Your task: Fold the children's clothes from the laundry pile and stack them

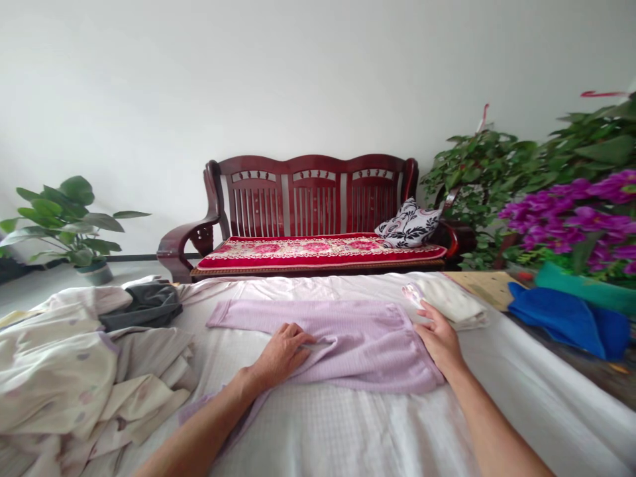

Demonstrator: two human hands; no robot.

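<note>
A pair of light purple pants (348, 324) lies spread on the cloth-covered surface in front of me. The waistband is on the right, and the legs point left; part of the nearer leg is hidden under my left forearm. Resting on the pants near the crotch, my left hand (284, 353) has its fingers stretched out, with small creases beside them. At the waistband, my right hand (440, 341) lies against the edge, fingers apart. Its fingertips come close to a folded white garment (447, 301) just beyond.
A loose heap of pale clothes (59, 371) fills the left side, with a dark grey garment (149, 303) on it. Blue cloth (566, 321) and purple flowers (571, 218) are at the right. Behind stands a wooden bench (313, 199) with a patterned pillow (410, 224).
</note>
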